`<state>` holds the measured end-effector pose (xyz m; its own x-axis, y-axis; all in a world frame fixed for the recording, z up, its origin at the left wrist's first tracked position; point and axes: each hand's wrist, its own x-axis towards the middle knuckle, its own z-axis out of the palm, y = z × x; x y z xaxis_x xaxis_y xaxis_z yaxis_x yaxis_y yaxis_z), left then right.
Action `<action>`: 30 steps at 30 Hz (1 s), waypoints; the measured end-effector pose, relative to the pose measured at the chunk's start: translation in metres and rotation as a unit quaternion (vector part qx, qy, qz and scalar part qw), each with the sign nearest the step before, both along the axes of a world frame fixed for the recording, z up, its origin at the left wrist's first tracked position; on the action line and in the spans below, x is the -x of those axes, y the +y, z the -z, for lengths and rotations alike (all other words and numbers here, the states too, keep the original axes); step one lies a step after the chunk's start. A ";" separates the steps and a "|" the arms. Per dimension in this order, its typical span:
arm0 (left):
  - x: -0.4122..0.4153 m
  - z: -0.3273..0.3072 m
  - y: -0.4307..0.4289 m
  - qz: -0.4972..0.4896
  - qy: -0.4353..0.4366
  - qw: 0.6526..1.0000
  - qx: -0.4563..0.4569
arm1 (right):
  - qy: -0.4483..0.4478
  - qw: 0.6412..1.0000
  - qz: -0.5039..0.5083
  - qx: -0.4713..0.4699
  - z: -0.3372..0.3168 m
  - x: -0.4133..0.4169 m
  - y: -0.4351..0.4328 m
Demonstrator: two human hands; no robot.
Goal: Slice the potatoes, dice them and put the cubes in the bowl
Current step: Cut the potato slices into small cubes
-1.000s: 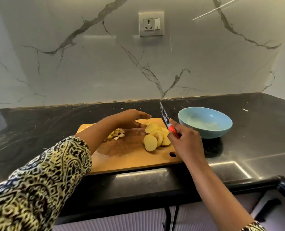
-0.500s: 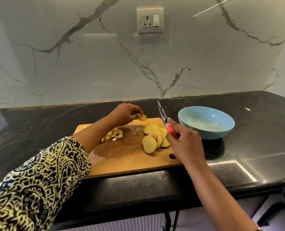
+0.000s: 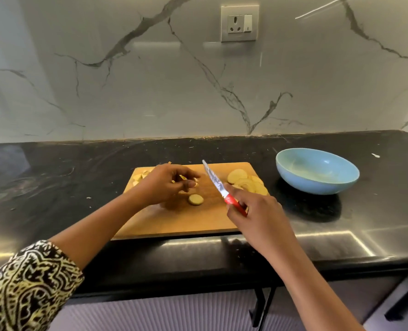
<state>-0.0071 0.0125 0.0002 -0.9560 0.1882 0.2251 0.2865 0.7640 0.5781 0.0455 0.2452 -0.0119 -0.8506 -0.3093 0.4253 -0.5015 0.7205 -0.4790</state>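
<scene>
The right hand (image 3: 257,211) grips the knife (image 3: 218,187), and the left hand (image 3: 167,185) curls its fingers loosely above one potato slice (image 3: 195,199).

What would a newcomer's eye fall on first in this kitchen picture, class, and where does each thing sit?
The red-handled knife stands out first, gripped by the right hand with its blade raised over the wooden cutting board. Next comes the light blue bowl, on the black counter right of the board. A lone round potato slice lies mid-board, close to the left hand.
</scene>
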 end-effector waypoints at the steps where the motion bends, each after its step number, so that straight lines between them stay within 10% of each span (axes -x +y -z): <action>1: -0.003 0.003 -0.004 -0.010 0.027 1.000 -0.008 | -0.013 1.000 -0.008 -0.018 -0.003 -0.003 0.001; 30: -0.023 0.023 -0.009 0.143 0.232 0.922 0.274 | -0.036 0.962 -0.043 -0.267 -0.035 0.007 -0.020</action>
